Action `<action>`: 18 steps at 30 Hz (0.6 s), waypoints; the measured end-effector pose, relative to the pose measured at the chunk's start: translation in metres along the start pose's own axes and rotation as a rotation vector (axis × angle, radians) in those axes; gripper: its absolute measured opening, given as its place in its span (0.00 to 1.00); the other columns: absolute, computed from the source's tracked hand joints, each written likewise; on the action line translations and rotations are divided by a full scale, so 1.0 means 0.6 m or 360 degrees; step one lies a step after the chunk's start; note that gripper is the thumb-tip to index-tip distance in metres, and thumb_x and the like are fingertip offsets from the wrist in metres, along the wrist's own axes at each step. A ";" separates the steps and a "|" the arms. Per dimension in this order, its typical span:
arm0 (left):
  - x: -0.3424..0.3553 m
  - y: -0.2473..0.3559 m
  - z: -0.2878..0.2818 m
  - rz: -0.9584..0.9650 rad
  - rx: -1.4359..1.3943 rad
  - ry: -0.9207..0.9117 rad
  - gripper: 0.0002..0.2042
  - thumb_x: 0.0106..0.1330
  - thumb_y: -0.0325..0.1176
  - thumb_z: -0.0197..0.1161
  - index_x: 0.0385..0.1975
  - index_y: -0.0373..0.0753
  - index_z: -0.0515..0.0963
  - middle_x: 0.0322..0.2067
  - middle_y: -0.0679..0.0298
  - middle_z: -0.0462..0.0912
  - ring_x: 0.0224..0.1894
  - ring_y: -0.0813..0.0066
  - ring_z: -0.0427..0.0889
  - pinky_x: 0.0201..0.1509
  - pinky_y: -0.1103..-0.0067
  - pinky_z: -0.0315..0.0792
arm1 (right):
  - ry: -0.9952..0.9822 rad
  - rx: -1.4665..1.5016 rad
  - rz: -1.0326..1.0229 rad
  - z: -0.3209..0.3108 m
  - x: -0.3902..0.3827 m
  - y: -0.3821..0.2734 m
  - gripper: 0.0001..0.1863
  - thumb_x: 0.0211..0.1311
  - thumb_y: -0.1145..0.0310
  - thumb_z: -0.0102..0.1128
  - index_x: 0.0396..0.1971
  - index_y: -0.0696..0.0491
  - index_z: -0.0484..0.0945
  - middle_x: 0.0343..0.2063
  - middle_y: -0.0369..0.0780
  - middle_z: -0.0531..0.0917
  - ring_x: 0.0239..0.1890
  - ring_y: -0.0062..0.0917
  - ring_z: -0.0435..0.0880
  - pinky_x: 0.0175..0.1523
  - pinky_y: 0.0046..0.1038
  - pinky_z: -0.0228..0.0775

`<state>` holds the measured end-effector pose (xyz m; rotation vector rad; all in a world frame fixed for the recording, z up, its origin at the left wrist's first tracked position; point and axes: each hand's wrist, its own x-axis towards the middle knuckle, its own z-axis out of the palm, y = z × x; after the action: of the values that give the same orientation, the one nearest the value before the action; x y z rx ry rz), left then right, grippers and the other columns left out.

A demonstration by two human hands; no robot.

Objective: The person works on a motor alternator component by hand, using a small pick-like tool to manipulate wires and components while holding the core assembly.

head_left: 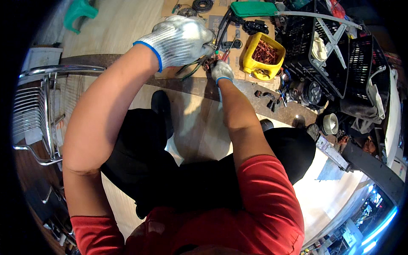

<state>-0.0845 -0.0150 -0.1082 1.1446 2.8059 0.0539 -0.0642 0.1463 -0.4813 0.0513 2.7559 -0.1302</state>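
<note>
Both my hands wear white knitted gloves with blue cuffs. My left hand [182,42] is closed, with its fingers curled toward the right; what they grip is hidden. Just below and to the right, my right hand [222,71] is closed at a reddish-brown bundle of wires [208,63]. Dark green and black wires [190,70] trail out to the left beneath my hands. A red-handled tool [225,55] lies just above my right hand, only partly visible. To the right stands a cut-open yellow jug [250,63] filled with copper-coloured wire scraps [265,52].
Cardboard [238,77] lies under the work. A green lid-like piece [254,8] and black parts [256,27] are beyond the jug. Black crates [297,34] crowd the right, with connectors [267,97] below. A chrome rack [51,114] and green stool [78,15] stand left.
</note>
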 end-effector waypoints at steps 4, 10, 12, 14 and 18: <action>-0.005 0.003 -0.015 -0.0041 0.0039 -0.0108 0.16 0.67 0.47 0.61 0.40 0.41 0.83 0.38 0.56 0.85 0.42 0.54 0.85 0.49 0.62 0.78 | 0.0245 0.0106 0.0097 -0.010 -0.007 0.007 0.08 0.57 0.65 0.60 0.27 0.51 0.87 0.30 0.45 0.88 0.33 0.41 0.89 0.37 0.48 0.81; -0.012 -0.004 -0.026 -0.0066 0.0112 -0.0228 0.15 0.67 0.47 0.61 0.38 0.40 0.82 0.37 0.56 0.84 0.42 0.54 0.85 0.48 0.61 0.78 | 0.0098 -0.0056 0.0031 -0.017 -0.018 0.008 0.12 0.60 0.64 0.55 0.35 0.53 0.86 0.34 0.48 0.88 0.37 0.44 0.89 0.42 0.46 0.81; -0.023 -0.007 -0.028 -0.0100 0.0081 -0.0235 0.16 0.67 0.48 0.60 0.39 0.40 0.81 0.37 0.56 0.85 0.43 0.54 0.84 0.49 0.62 0.78 | 0.0090 0.0190 0.0068 -0.056 -0.052 -0.001 0.15 0.63 0.62 0.52 0.39 0.53 0.86 0.39 0.48 0.87 0.42 0.44 0.88 0.47 0.45 0.80; -0.017 -0.007 -0.024 -0.0123 0.0073 -0.0240 0.16 0.67 0.48 0.60 0.39 0.40 0.81 0.38 0.56 0.85 0.44 0.54 0.84 0.50 0.62 0.77 | 0.0069 0.0291 0.0106 -0.079 -0.064 0.001 0.17 0.66 0.60 0.50 0.41 0.53 0.86 0.42 0.48 0.87 0.45 0.44 0.88 0.50 0.45 0.80; -0.017 -0.013 -0.029 -0.0153 0.0049 -0.0203 0.18 0.69 0.49 0.58 0.40 0.39 0.81 0.38 0.55 0.85 0.45 0.53 0.84 0.51 0.61 0.77 | 0.0009 0.0270 0.0033 -0.145 -0.087 -0.005 0.20 0.67 0.54 0.51 0.40 0.54 0.86 0.42 0.50 0.87 0.45 0.45 0.87 0.51 0.46 0.79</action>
<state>-0.0848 -0.0278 -0.0905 0.9807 2.7529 -0.0678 -0.0483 0.1509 -0.3814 0.1258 2.7427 -0.3581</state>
